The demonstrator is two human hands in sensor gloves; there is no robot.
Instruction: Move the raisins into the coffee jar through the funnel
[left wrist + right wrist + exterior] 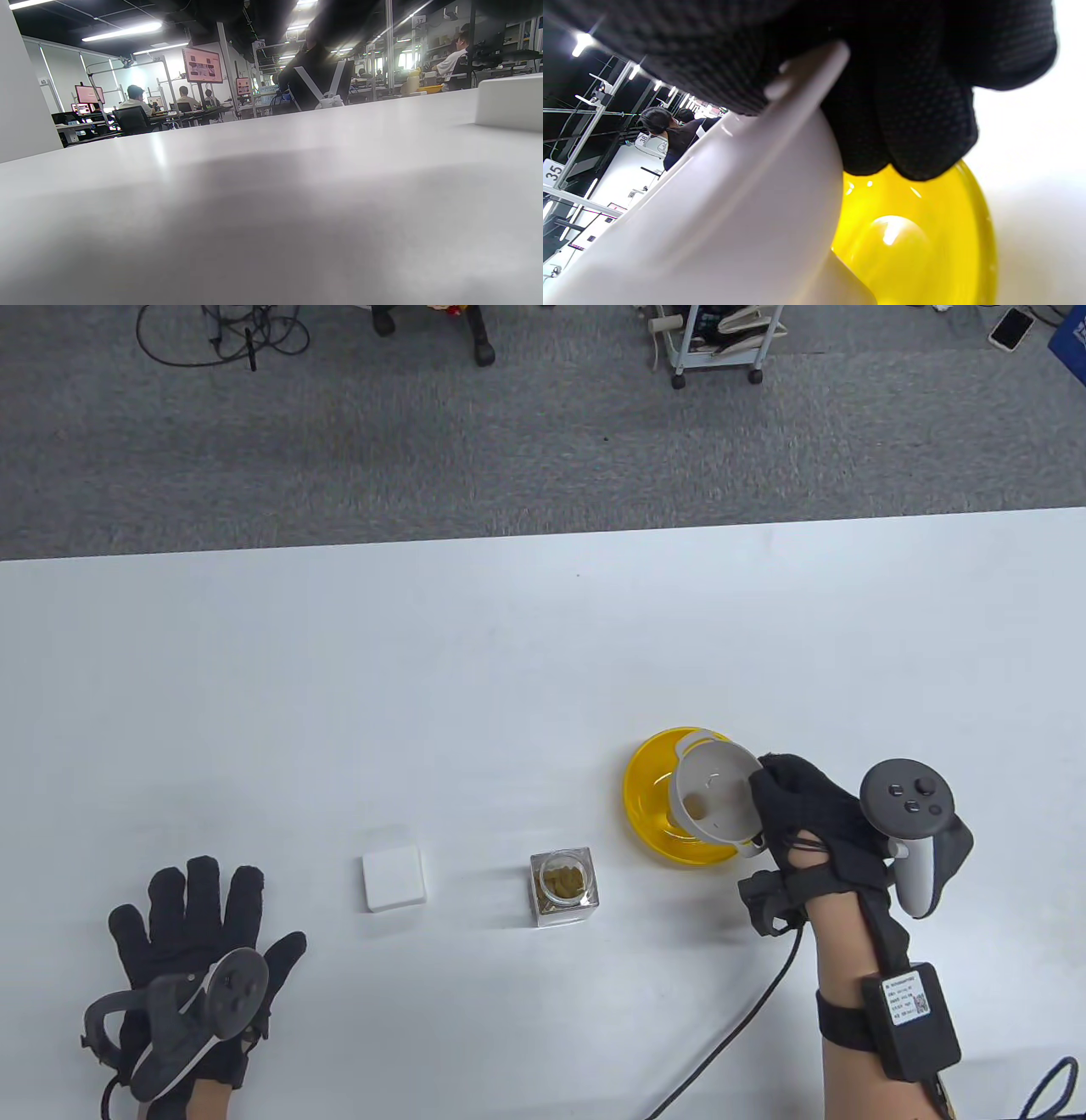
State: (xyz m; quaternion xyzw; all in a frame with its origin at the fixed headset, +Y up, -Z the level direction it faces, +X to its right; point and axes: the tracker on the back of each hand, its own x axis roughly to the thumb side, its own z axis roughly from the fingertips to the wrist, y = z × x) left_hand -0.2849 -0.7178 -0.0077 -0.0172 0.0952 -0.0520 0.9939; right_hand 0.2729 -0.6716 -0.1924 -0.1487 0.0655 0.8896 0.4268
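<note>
The right hand (pixel 806 814) grips the grey funnel (pixel 711 796) by its near rim, fingers curled over the edge; the funnel hangs tilted above the yellow bowl (pixel 649 814), its wide mouth turned up and to the left. In the right wrist view the gloved fingers (pixel 916 127) wrap the funnel (pixel 746 203) rim w/ the bowl (pixel 925 237) just below; whether funnel and bowl touch can't be told. The bowl looks empty of raisins from here. The coffee jar (pixel 564 888), a small square clear glass one w/ no lid on, stands on the table (pixel 509 661) left of the bowl and near it; the raisins (pixel 564 882) show as a brownish heap inside, approx. filling it. A white square lid or block (pixel 394 879) lies left of the jar, apart from it. The left hand (pixel 191 933) rests flat on the table, fingers spread, holding nothing, well apart from the jar.

Handling, as a judgement: the funnel looks like thin stiff plastic, light, smooth and a bit slippery; a rim pinch suits it, tho it swings easily, so a hold nearer the cone would steady it. The jar is probably heavier, rigid, breakable and small-footed; best taken round its flat sides, low, w/ the free hand; the narrow mouth leaves little room for the spout.
</note>
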